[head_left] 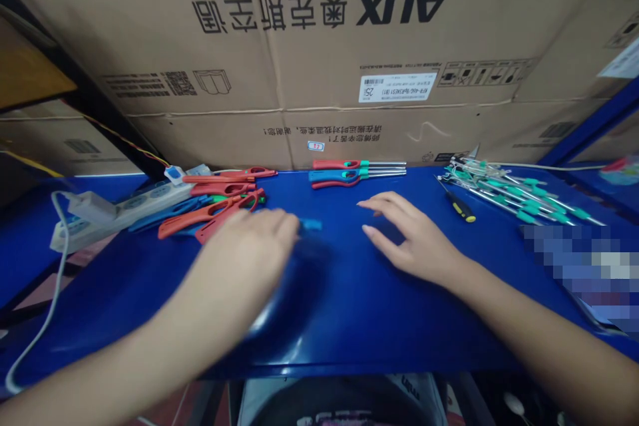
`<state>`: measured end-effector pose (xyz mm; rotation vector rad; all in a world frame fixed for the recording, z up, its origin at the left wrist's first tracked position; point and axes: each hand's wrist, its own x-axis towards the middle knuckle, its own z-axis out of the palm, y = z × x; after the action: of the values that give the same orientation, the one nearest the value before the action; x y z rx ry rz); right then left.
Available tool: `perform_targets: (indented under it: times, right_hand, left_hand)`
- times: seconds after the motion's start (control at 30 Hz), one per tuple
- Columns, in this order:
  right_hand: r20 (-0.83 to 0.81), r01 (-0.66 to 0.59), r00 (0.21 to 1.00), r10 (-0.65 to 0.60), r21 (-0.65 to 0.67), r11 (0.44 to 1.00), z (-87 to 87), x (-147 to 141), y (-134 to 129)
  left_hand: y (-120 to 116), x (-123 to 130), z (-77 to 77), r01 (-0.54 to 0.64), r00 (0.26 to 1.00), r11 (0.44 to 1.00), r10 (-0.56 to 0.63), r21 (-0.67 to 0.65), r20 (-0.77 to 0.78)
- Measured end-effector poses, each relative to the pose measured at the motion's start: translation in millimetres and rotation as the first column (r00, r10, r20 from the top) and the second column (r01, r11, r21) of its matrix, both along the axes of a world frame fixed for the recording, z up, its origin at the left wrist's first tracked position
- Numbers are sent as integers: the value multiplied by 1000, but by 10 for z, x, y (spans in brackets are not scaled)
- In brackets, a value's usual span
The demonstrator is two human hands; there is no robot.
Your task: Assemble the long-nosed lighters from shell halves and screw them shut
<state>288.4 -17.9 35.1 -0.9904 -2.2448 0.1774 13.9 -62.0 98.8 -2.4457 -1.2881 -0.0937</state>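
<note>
1. A small light-blue plastic piece (310,225) lies on the glossy blue table top (349,319), poking out rightward from under the fingertips of the left hand (249,246); its long axis runs roughly left to right, and only its right end shows.
2. The left hand is blurred, palm down, fingers curled over the piece; whether they pinch it or only cover it cannot be told.
3. The right hand (414,239) rests palm down on the table, fingers spread flat and pointing left toward the blue piece, holding nothing.
4. Just left of the left hand lies a loose heap of red and blue plastic lighter shells (214,203), long and flat, lying mostly left to right, some tilted.
5. Behind the hands, near the wall of cardboard, two assembled long-nosed lighters (357,173), one red and one blue with teal collars and metal tubes, lie parallel with their nozzles pointing right.
6. At right lies a bundle of thin metal tubes with teal plastic ends (519,196), and beside it a black-and-yellow-handled screwdriver (458,206).
7. At far left sits a white power strip (124,210) with its cable.
8. A large brown cardboard box (319,46) stands behind the table.
</note>
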Motion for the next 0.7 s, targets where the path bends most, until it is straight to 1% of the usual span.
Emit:
perform_targets:
  times: [0.07, 0.13, 0.17, 0.2, 0.27, 0.3, 0.37, 0.43, 0.47, 0.53, 0.6, 0.63, 0.7]
  right_hand:
    - [-6, -180, 984, 181, 6, 984, 9, -67, -76]
    - [46, -326, 944, 327, -32, 945, -11, -89, -109]
    - [78, -359, 928, 364, -73, 931, -30, -87, -110]
    - [109, -363, 920, 376, -120, 924, -54, -81, -102]
    - [159, -325, 919, 361, -212, 922, -104, -57, -65]
    - [173, -307, 919, 355, -251, 918, -126, -40, -38]
    - [178, -290, 918, 355, -310, 905, -153, 5, 22]
    - [181, -287, 915, 362, -340, 896, -150, 66, 81]
    - [190, -284, 912, 363, -343, 895, -137, 101, 107]
    - [225, -266, 909, 351, -334, 904, -98, 176, 149]
    - [261, -221, 914, 310, -320, 921, -58, 242, 180]
    - [274, -194, 919, 285, -314, 929, -43, 268, 192]
    - [289, -157, 924, 250, -309, 938, -30, 304, 214]
  left_hand:
    - [-137, 219, -186, 118, 993, 988, -117, -95, 15]
    - [-149, 358, -414, 221, 975, 968, -217, -119, 47]
    - [-115, 396, -529, 267, 963, 957, -261, -112, 68]
    - [-64, 418, -636, 319, 946, 943, -310, -99, 95]
    - [54, 426, -808, 398, 907, 913, -377, -88, 188]
    - [106, 419, -865, 428, 884, 898, -392, -105, 254]
    - [179, 393, -914, 485, 821, 859, -382, -165, 423]
    - [215, 351, -889, 505, 772, 833, -318, -226, 551]
    - [228, 323, -860, 495, 762, 831, -275, -254, 586]
    - [260, 255, -800, 429, 776, 857, -188, -285, 602]
    - [316, 179, -775, 346, 796, 889, -109, -300, 595]
    - [352, 144, -784, 320, 797, 897, -80, -306, 598]
    - [434, 92, -840, 306, 785, 891, -38, -335, 618]
